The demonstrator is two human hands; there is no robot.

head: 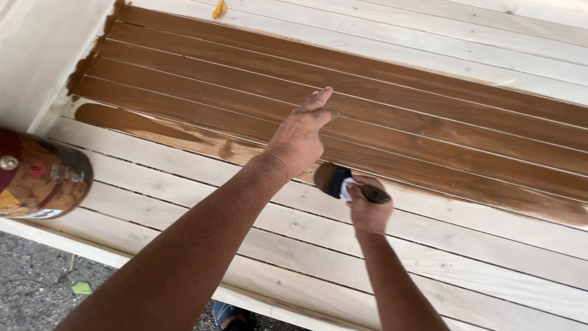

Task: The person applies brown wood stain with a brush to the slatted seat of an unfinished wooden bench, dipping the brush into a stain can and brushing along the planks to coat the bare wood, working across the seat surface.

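Note:
My right hand [369, 213] grips a paintbrush [334, 179] whose handle is wrapped in a scrap of white cloth. The dark, stain-loaded bristles point left and touch a slat at the edge between the brown stained slats [429, 116] and the bare pale slats [459, 245]. My left hand [300, 135] reaches farther forward, fingers stretched out, and rests on the stained wood just above the brush. It holds nothing.
A stain-smeared tin can [40, 178] lies at the left edge of the slatted panel. A small orange object [219, 9] sits at the top. Grey gravel ground [30, 276] and a shoe tip [228, 314] show below the panel's front edge.

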